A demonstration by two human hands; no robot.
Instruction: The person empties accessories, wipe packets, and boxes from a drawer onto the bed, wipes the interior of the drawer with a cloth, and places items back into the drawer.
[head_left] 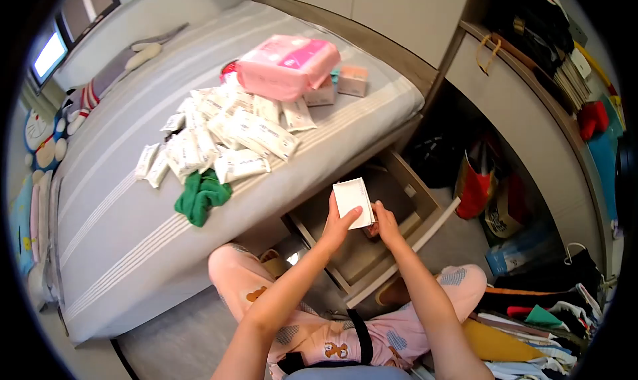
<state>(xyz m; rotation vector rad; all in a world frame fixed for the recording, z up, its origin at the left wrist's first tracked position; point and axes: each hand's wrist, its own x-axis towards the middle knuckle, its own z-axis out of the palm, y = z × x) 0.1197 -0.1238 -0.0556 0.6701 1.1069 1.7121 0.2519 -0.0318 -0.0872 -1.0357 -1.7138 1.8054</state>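
A small white box (pixel 353 200), flat and rectangular, is held over the drawer. My left hand (pixel 337 226) grips its left side, the thumb lying across the face. At the box's lower right edge, my right hand (pixel 385 223) has its fingers curled and pressed against it. Below both hands, the pulled-out bed drawer (pixel 417 237) shows a brown interior, partly hidden by the hands and box. On the bed beside it lie a heap of white wrapped packets (pixel 229 131) and a crumpled green cloth (pixel 203 195).
A pink package (pixel 287 64) and small pale boxes (pixel 352 80) rest on the bed (pixel 119 247) behind the packets. Bags (pixel 475 184) stand right of the drawer. Clothes (pixel 525 337) are piled at the lower right, and shelves (pixel 531 68) line the right side.
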